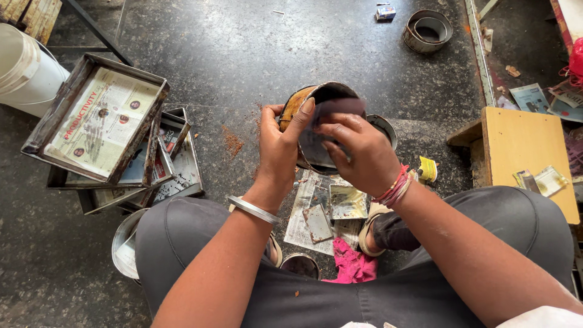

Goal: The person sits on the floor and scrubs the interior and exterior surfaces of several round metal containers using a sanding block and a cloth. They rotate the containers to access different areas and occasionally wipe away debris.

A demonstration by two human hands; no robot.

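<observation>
A: We've got the round metal tin (316, 124) tilted up over the dark floor (212, 48), above our knees. Our left hand (280, 149) is clamped on its rim, thumb outside, fingers across the edge.

B: And our right hand (358, 155) presses a scrap of paper (337, 109) against the inside wall, fingers curled on it.

A: We'd do best keeping the left firm and smoothing with flat fingertips, 1 pass at a time, so the paper doesn't crease.
</observation>
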